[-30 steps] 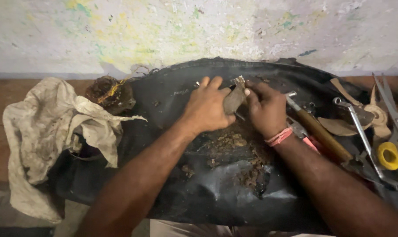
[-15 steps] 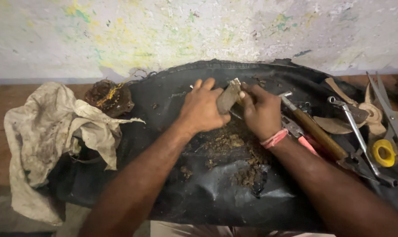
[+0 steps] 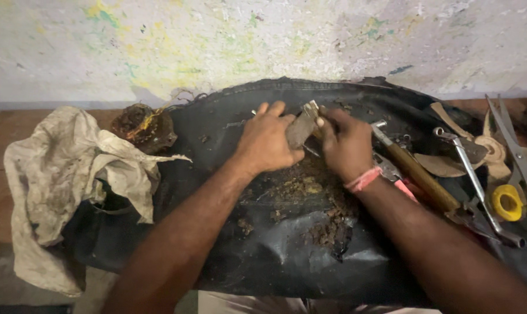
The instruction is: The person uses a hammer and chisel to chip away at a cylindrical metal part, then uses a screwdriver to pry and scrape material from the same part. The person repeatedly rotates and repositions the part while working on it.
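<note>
My left hand and my right hand meet over a black rubber sheet. Together they grip a small flat greyish metal piece held tilted between them. The left thumb presses its lower edge, and the right fingers close around its upper end, where a thin metal tip sticks up. A pink band circles my right wrist. Brownish crumbly debris lies on the sheet just below the hands.
A dirty white cloth lies at the left, with a rusty wound coil part beside it. At the right lie a wooden-handled hammer, a long metal tool, yellow-handled scissors and a small fan blade. A stained wall stands behind.
Both hands stay together on the metal piece, shifting only slightly. The view has shifted a little to the right.
</note>
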